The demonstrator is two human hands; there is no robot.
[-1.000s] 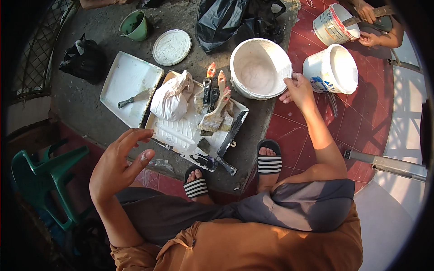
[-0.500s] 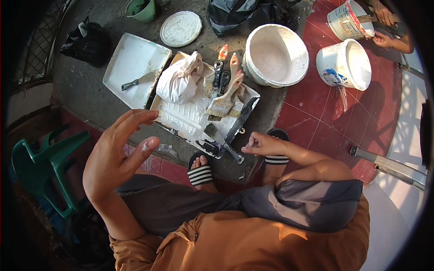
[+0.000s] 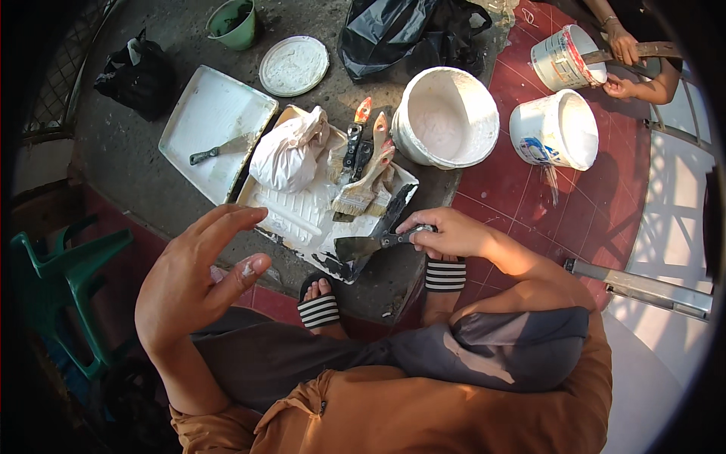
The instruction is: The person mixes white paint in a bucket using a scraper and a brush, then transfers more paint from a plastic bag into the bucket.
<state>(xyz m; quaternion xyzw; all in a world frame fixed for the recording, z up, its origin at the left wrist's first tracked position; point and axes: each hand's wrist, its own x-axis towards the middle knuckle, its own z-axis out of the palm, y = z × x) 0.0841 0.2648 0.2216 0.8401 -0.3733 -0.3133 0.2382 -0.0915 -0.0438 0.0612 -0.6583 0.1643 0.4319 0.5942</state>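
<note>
My right hand [image 3: 446, 231] grips the handle of a paint scraper [image 3: 359, 247], its dark blade over the front right corner of a paint-streaked white tray [image 3: 283, 225]. My left hand [image 3: 193, 280] hovers open left of that tray, fingers curved, white paint on the thumb. A white cloth bundle [image 3: 287, 159] and several brushes [image 3: 359, 197] lie in the tray. Behind the scraper stands a white bucket [image 3: 412, 129] with pale residue inside.
Another white tray [image 3: 212, 121] holds a scraper. Behind are a lid [image 3: 293, 66], green pail [image 3: 231, 23] and black bags [image 3: 386, 41]. At right, a co-worker's hands [image 3: 622, 45] hold a stick at a bucket [image 3: 552, 60]; another bucket [image 3: 537, 132] stands nearer. A green chair [image 3: 76, 265] is at left.
My right hand has left the big bucket's rim, moved down and taken hold of the scraper that lay on the tray, raising it slightly. My left hand stays open, slightly shifted.
</note>
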